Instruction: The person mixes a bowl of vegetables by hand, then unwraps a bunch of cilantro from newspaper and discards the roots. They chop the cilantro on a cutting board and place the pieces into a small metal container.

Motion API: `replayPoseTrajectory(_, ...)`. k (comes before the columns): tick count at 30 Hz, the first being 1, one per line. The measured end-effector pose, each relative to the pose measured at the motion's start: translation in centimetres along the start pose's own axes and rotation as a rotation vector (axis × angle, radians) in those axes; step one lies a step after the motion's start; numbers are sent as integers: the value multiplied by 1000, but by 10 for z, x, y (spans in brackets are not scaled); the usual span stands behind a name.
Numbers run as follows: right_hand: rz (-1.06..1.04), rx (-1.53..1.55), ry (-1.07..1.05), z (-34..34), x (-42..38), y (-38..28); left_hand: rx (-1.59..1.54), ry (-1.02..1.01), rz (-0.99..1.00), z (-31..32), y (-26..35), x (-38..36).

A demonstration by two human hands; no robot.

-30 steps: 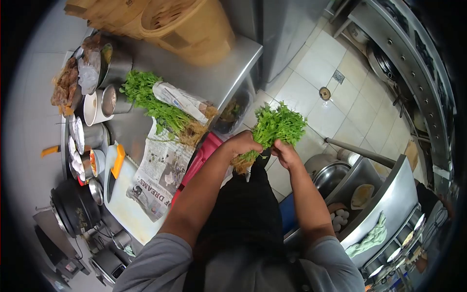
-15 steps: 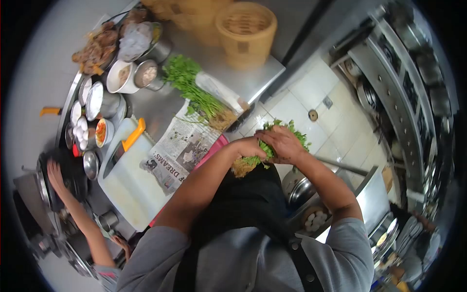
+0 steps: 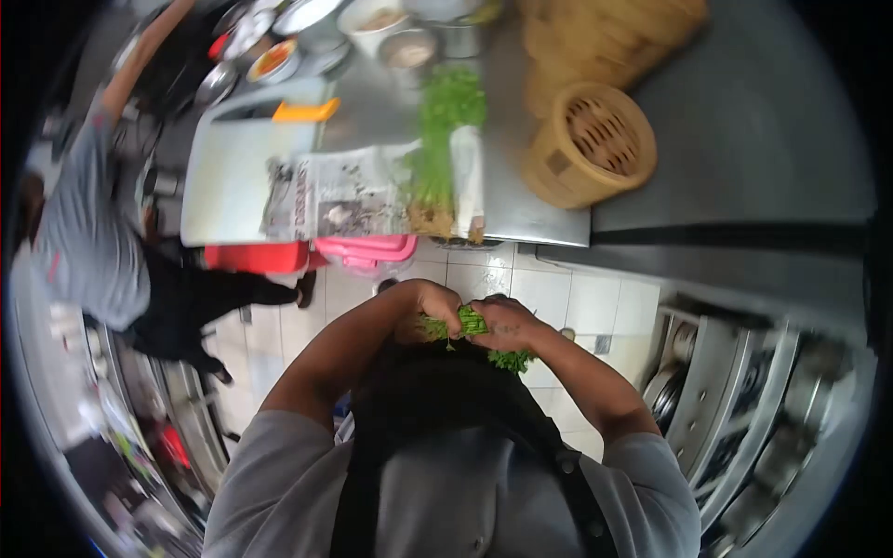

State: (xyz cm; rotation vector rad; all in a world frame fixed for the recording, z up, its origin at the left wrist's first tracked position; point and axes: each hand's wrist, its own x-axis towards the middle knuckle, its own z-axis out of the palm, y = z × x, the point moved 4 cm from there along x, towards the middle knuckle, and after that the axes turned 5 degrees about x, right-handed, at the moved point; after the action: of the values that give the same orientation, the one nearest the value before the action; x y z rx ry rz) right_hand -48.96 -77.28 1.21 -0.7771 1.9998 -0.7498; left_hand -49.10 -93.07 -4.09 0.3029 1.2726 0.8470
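In front of my apron I hold a bunch of leafy green herbs (image 3: 473,321), its stems running between both hands. My left hand (image 3: 439,307) is closed round the root end. Closed over the stems nearer the leaves is my right hand (image 3: 508,324); leaves hang out below it. On the metal table beyond, a larger bunch of the same kind of herbs (image 3: 448,130), blurred, lies with its roots toward me. Newspaper (image 3: 349,195) with dark bits on it is spread beside that bunch.
A white cutting board (image 3: 219,181) carries an orange-handled knife (image 3: 307,111). Bamboo steamers (image 3: 549,163) stand at the table's right. Bowls, including one of chopped red food (image 3: 274,60), line the back. A pink container (image 3: 367,249) sits under the edge. A co-worker (image 3: 93,242) reaches at left.
My view has swung round to face the table squarely, and the co-worker's body has come into view. Both hands still grip the herbs, now closer to my apron, with the hands nearer each other.
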Motion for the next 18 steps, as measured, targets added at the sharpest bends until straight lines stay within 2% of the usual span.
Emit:
replayPoseTrajectory(2,-49,-59,-83,8,2,-2,-63,22,55,18,-5,5)
replayPoseTrajectory(8,19,-187,-217,3,17,-18,-84,121,105,18,-22,19)
replayPoseTrajectory(10,48,-222,-196,4,18,-23,-110,116,142,24,-23,22)
replayPoseTrajectory(11,14,-237,-95,8,20,-15,-43,171,118,19,-19,13)
replayPoseTrajectory(12,-3,-254,-132,10,26,-9,19,221,88,14,-20,12)
replayPoseTrajectory(14,90,-83,-121,6,43,10,60,252,52,0,-21,12)
replayPoseTrajectory(16,83,-18,-160,11,57,44,129,565,-12,-14,-14,-11)
replayPoseTrajectory(17,51,98,-131,14,66,66,107,575,-14,-9,-12,-9)
replayPoseTrajectory(18,22,214,-99,10,72,69,113,1043,-52,-12,-11,-18)
